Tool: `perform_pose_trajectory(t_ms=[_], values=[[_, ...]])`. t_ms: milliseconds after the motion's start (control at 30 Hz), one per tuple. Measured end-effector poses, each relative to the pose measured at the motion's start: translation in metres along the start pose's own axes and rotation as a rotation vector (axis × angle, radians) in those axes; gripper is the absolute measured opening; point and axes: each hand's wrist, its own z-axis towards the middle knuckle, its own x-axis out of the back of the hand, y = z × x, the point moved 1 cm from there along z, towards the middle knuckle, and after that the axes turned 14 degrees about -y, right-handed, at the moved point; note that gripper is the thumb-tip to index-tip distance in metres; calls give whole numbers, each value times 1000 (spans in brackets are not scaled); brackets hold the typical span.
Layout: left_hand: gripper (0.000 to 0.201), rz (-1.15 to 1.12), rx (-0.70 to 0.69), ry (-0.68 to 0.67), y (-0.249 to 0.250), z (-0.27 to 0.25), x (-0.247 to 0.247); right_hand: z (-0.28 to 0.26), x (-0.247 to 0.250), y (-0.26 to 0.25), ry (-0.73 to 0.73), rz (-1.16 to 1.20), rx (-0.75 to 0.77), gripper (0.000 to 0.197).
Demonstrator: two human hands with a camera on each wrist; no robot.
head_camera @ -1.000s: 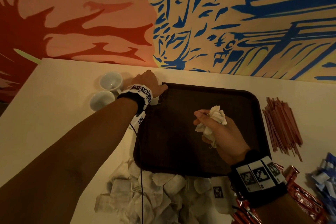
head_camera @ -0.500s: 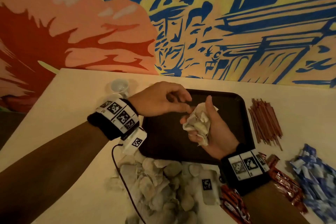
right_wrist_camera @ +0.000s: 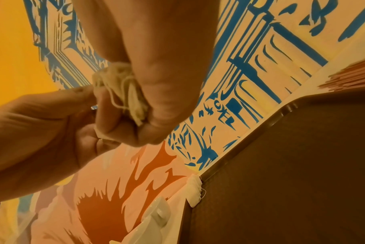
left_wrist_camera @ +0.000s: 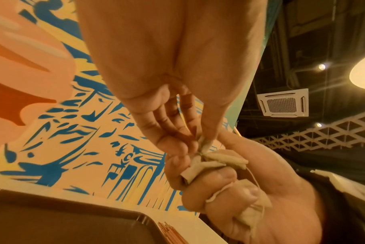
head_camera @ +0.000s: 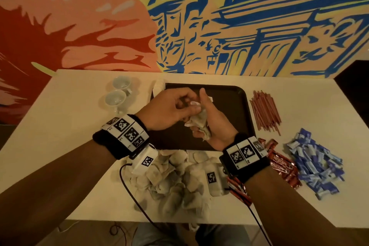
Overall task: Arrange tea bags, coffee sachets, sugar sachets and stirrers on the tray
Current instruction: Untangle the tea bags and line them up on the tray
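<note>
Several tea bags (head_camera: 200, 124) sat bunched in the right hand (head_camera: 212, 124), pale and crumpled, their thin white strings looping out between the fingers (left_wrist_camera: 219, 203). That grip was curled round the bundle, thumb pointing up, held above the middle of the tray (head_camera: 235, 106). The left hand (head_camera: 169, 109) had come in from the side, and its grip was pinching one bag at the top of the bunch between thumb and forefinger, the other fingers loosely bent. From the left wrist view the pinched bag looked soft and folded, a flattened pouch of off-white paper.

The tray was dark brown with rounded corners and a raised rim, lying on the pale counter (head_camera: 60, 126). One small white bag (right_wrist_camera: 195, 194) lay just at the tray's far left corner, touching the rim. A large heap of loose tea bags (head_camera: 175, 181) was spread on the counter along the tray's near edge. To the right of that heap lay red coffee sachets (head_camera: 283, 164), and beyond them a pile of blue sugar sachets (head_camera: 315, 162). A bundle of reddish-brown stirrers (head_camera: 264, 112) lay beside the tray's right edge. Two white cups (head_camera: 117, 94) stood near the tray's far left corner. Both wrists wore black bands with square printed markers (head_camera: 126, 131), and a painted mural (head_camera: 199, 16) covered the wall behind the counter.
</note>
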Motion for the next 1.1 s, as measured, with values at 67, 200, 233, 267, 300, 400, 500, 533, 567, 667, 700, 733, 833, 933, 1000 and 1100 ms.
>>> perform_pose_trajectory(t_ms=[67,200,233,267,300,400,500,533,567,667,700,733,833,933,1000,1100], values=[[14,-44,0,28,1,-3,-2,-4,0,1,-24,-9,12,70],[16,-184,15,109,4,-7,-1,-9,5,6,-30,-42,54,49],[16,-218,23,122,4,-7,0,-10,7,8,-18,-33,61,40],[16,-249,32,130,4,-8,1,-12,9,10,-1,-14,69,35],[14,-283,41,135,4,-9,2,-14,10,11,15,9,79,32],[10,-372,63,131,0,-14,6,-16,12,12,38,75,117,22],[12,-392,80,92,-2,-19,7,-16,10,9,102,40,134,26],[13,-394,85,80,-4,-21,7,-15,9,9,136,17,143,27],[16,-402,87,69,-5,-23,7,-14,9,9,164,-4,152,27],[27,-513,100,46,-5,-28,9,-12,7,9,214,-82,149,24],[30,-559,110,50,-5,-29,10,-12,7,8,220,-112,141,21],[32,-584,119,63,-5,-30,10,-12,6,8,220,-137,135,21],[32,-502,127,116,-7,-31,12,-12,4,9,196,-182,148,30],[32,-403,122,155,-12,-32,14,-11,2,11,156,-212,141,38],[29,-370,114,195,-14,-33,16,-11,0,12,154,-228,133,35],[26,-365,113,209,-15,-34,15,-8,0,13,200,-240,143,34]])
